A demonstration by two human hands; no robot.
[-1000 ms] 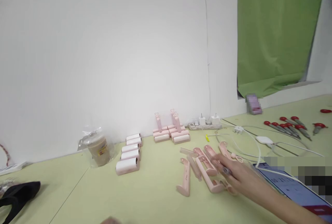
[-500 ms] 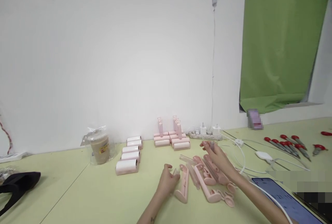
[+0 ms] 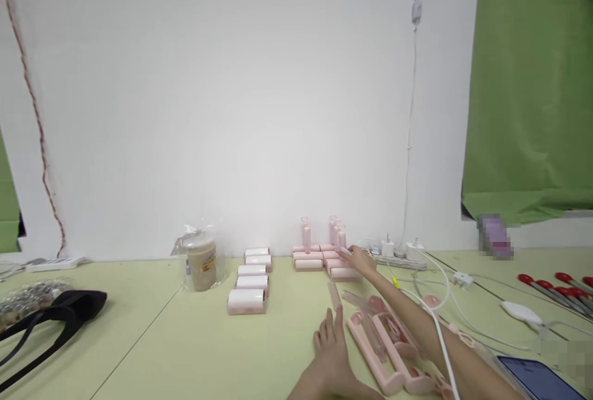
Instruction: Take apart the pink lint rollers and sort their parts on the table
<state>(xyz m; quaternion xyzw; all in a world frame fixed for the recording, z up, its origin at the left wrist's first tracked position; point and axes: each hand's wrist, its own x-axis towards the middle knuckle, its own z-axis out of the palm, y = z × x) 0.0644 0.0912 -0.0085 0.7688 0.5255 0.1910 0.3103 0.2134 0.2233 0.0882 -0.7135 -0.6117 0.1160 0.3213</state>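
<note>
My right hand point(image 3: 359, 258) reaches far across the table to the pink lint rollers point(image 3: 324, 250) standing by the wall, its fingers touching one of them; whether they grip it is unclear. My left hand point(image 3: 331, 350) is near the bottom edge and holds a thin translucent pink strip point(image 3: 334, 295) upright between its fingertips. Several pink roller handles point(image 3: 380, 341) lie on the table just right of my left hand, under my right forearm. A row of white paper rolls point(image 3: 250, 278) lies to the left of the standing rollers.
A wrapped drink cup point(image 3: 201, 262) stands near the wall. A black bag point(image 3: 55, 313) lies at left. A power strip point(image 3: 401, 255) with chargers, white cables, red-handled screwdrivers point(image 3: 563, 289) and a phone point(image 3: 540, 378) are at right. A green curtain hangs at right.
My right hand has moved from the loose handles forward to the standing rollers. My left hand came into view and lifted a thin strip. The camera has swung left and tilted up.
</note>
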